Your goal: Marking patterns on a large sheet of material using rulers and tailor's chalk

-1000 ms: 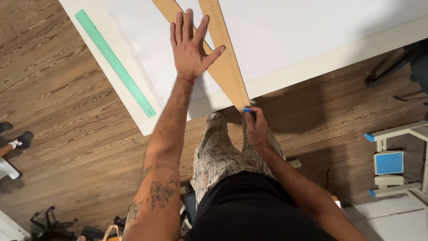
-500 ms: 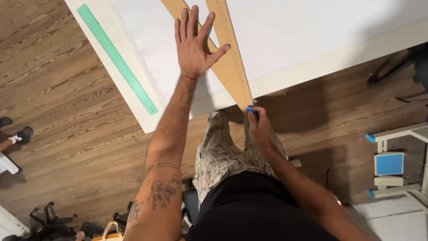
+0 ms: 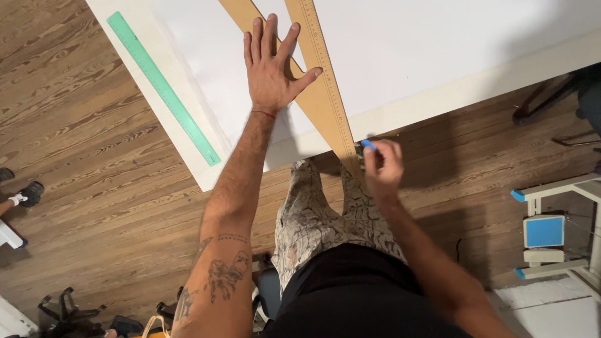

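My left hand [image 3: 273, 69] lies flat with fingers spread on a large wooden triangular ruler [image 3: 319, 94], pressing it onto white sheet material [image 3: 400, 44] on a white table [image 3: 451, 94]. The ruler's tip sticks out past the table's near edge. My right hand [image 3: 382, 166] is closed around a small blue-tipped tool [image 3: 368, 145], held against the ruler's right edge just off the table's near edge. What kind of tool it is cannot be told.
A long green ruler [image 3: 163, 87] lies along the table's left side. Wooden floor [image 3: 94, 206] lies below. A white and blue stand [image 3: 551, 231] is at the right. A dark chair base [image 3: 69, 310] and another person's foot [image 3: 25, 194] are at the left.
My right hand with the blue-tipped tool has stayed at the ruler's tip near the table edge. My left hand keeps pressing the wooden ruler; the view shifted slightly.
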